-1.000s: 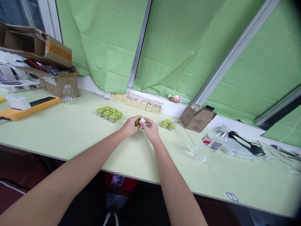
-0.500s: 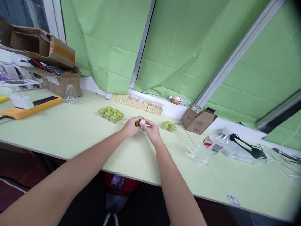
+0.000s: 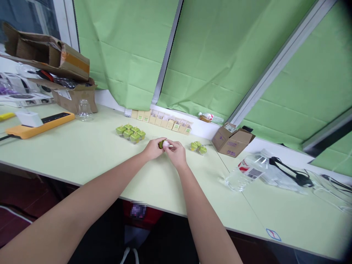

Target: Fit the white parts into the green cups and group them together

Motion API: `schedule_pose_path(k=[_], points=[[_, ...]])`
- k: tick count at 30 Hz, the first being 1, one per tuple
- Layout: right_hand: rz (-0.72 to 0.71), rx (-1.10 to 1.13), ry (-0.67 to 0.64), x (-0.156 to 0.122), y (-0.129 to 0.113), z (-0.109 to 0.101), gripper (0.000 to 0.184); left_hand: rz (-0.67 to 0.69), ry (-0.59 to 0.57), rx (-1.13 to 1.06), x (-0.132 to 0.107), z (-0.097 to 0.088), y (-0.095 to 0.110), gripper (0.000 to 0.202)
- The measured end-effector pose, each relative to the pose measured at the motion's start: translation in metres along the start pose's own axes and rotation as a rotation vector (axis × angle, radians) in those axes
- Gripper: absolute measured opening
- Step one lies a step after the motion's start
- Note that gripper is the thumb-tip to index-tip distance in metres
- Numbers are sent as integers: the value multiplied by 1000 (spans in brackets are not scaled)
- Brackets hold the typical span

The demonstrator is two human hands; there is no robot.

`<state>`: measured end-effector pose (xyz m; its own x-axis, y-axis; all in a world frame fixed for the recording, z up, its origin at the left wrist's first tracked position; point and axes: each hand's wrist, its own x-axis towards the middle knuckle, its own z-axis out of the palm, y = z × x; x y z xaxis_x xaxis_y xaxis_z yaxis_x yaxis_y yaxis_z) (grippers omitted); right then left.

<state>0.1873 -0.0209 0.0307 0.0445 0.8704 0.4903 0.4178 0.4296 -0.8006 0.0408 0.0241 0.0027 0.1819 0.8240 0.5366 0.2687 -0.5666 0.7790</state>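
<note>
Above the middle of the table, my left hand (image 3: 154, 148) has its fingers closed around a small dark-green, cup-like piece (image 3: 161, 144). My right hand (image 3: 176, 152) meets it there, thumb and fingers pinching a small whitish round piece (image 3: 166, 144) against the green one. Fingers cover much of both, so I cannot tell whether they are joined. To the left of my hands stands a group of small clear cups with green lids (image 3: 130, 132), each lid with a little raised tab. Several more of these green-lidded cups (image 3: 198, 147) stand to the right.
A row of small cardboard boxes (image 3: 162, 120) lines the table's back. At right are an open carton (image 3: 231, 141), a large clear bottle (image 3: 244, 171) and cables (image 3: 332, 189). An orange power strip (image 3: 41, 125), a clear dome (image 3: 84, 110) and stacked cartons (image 3: 74, 98) occupy the left.
The whitish piece has turned slightly in my right fingers, against the green piece. Both hands stay almost in the same place; the whole view has shifted a little.
</note>
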Motion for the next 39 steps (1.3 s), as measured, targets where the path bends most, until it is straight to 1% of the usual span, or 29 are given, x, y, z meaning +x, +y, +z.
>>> schedule_pose_path(k=[4,7,10,11,13,15,17,19,23,30,37,39], points=[[-30,46,-18,-2,2,2,38,15,-9,-14,-2,0,0,54],[-57,20,-44,-3,3,2,37,27,-11,-23,-2,0,-1,52],[-67,0,-53,-2,4,2,35,13,-15,-67,-1,1,-1,54],[-60,-5,-39,-1,4,2,35,-11,-20,-114,0,2,-1,57],[-33,-22,1,1,4,0,34,-108,-40,-264,3,3,1,60],[6,-34,29,3,4,-1,34,-233,-65,-432,6,2,4,58],[50,-13,35,4,4,-2,35,-309,-80,-550,7,1,9,52],[96,49,40,5,4,-3,37,-320,-92,-628,8,-2,13,49],[154,202,38,6,4,-3,42,-330,-121,-752,6,-7,20,49],[180,367,63,7,-1,-3,48,-372,-94,-848,6,-9,24,48],[156,392,94,7,-2,-3,45,-424,-38,-918,7,-7,26,41],[152,388,91,7,-2,-3,45,-420,-48,-904,7,-7,25,43]])
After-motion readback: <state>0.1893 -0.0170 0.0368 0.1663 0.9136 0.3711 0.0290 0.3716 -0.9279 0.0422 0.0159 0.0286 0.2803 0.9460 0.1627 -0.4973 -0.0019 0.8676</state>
